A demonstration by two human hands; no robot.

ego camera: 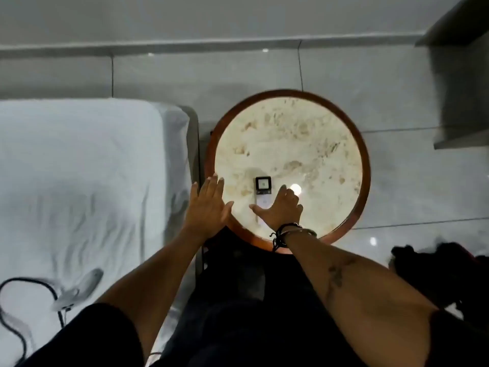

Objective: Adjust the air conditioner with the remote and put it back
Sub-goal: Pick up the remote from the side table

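A white remote (262,188) with a dark-framed screen at its far end lies flat on the round side table (363,165), near the table's front edge. My right hand (279,209) rests over the remote's near half, fingers spread, thumb out to the left; it covers the lower part of the remote. I cannot tell whether the fingers grip it. My left hand (209,205) is flat and open, fingers together, hovering at the table's left rim beside the bed. No air conditioner is in view.
A bed (79,168) with a white sheet fills the left side, with a black cable (16,313) and a small grey object (79,290) on it. The floor is glossy tile. Dark clothing (436,263) lies on the floor at right. A grey shelf (460,75) stands at the far right.
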